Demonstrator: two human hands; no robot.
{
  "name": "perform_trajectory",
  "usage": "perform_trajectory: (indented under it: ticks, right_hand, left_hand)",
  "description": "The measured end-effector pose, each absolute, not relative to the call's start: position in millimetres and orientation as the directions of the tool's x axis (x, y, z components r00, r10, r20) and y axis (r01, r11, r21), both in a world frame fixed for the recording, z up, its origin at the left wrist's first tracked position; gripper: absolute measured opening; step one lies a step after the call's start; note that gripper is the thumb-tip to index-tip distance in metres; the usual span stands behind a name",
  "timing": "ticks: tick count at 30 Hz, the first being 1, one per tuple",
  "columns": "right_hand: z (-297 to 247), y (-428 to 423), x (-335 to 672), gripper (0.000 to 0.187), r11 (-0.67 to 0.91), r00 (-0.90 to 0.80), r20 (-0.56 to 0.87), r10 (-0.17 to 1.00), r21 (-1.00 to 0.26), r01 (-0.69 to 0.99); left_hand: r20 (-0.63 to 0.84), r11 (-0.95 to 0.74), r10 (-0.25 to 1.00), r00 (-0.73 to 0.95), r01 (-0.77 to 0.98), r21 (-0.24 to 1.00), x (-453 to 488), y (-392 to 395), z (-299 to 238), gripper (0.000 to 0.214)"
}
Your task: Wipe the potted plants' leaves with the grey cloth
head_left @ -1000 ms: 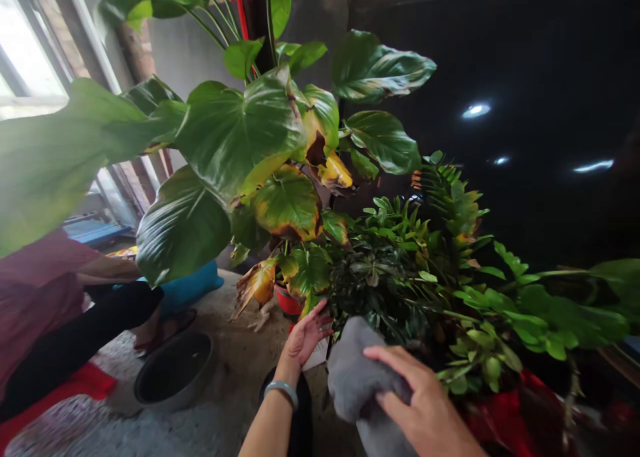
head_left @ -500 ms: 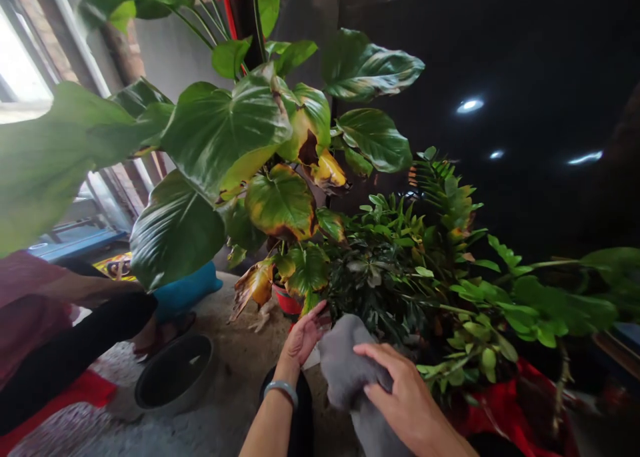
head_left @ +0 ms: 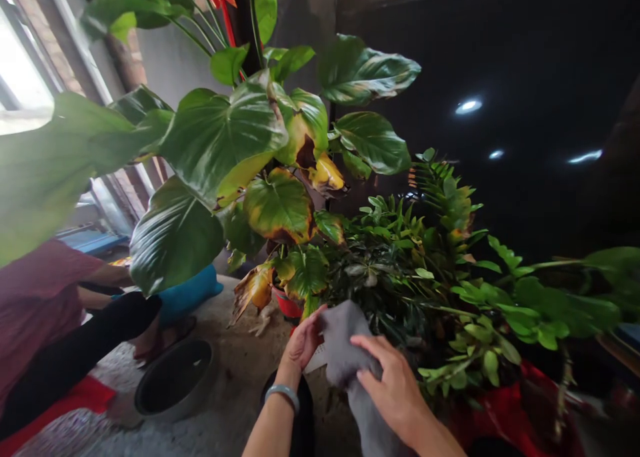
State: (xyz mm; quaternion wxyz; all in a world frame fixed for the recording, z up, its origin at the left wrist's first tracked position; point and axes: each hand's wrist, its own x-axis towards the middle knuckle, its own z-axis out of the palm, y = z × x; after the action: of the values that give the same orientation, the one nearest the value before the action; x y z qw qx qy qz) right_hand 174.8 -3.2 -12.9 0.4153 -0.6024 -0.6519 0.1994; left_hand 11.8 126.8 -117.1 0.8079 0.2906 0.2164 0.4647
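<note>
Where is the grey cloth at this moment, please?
In the head view, the grey cloth is low, just right of centre, held in the right hand, beside the left hand and below the dark green foliage.

left hand [head_left: 303, 344] and right hand [head_left: 393, 385] bare, forearms [head_left: 271, 425] bare too. left wrist wears a smooth, rounded bangle [head_left: 283, 394], pale grey-blue, slight sheen. black patch [head_left: 304, 425] beside left forearm, maybe trouser leg, can't confirm.
</note>
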Motion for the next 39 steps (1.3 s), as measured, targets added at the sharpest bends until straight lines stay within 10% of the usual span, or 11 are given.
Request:
perform_trajectory:
  ticks: [8, 17, 24, 33, 39]
  right_hand:
    - [41.7, 6.8, 195.4, 0.034, 0.403, 0.199, 0.625, 0.755, -0.681, 0.612]
    - [-20.6, -35.8, 191.6, 0.05, 0.126, -0.008, 0.153, 0.988, -0.779, 0.614]
    - [45.4, -12.7, 215.7, 0.034, 0.265, 0.342, 0.491, 0.801, -0.803, 0.533]
    - [-24.6, -44.2, 203.8, 0.041, 0.083, 0.206, 0.211, 0.956, -0.863, 0.498]
    - [48.7, -28.6, 227.5, 0.045, 0.174, 0.455, 0.438, 0.775, -0.841, 0.511]
  left_hand:
    - [-0.049, 0.407, 0.859, 0.51, -0.621, 0.669, 13.2, 127.1, -121.7, 0.035]
    - [-0.061, 0.381, 0.877, 0.477, -0.612, 0.693, 12.3, 125.1, -121.5, 0.037]
    - [-0.074, 0.391, 0.875, 0.478, -0.611, 0.688, 14.8, 123.0, -119.0, 0.035]
    - [-0.062, 0.376, 0.879, 0.473, -0.606, 0.701, 13.0, 123.6, -117.9, 0.037]
    - [-0.079, 0.387, 0.882, 0.465, -0.619, 0.683, 16.5, 122.3, -115.4, 0.034]
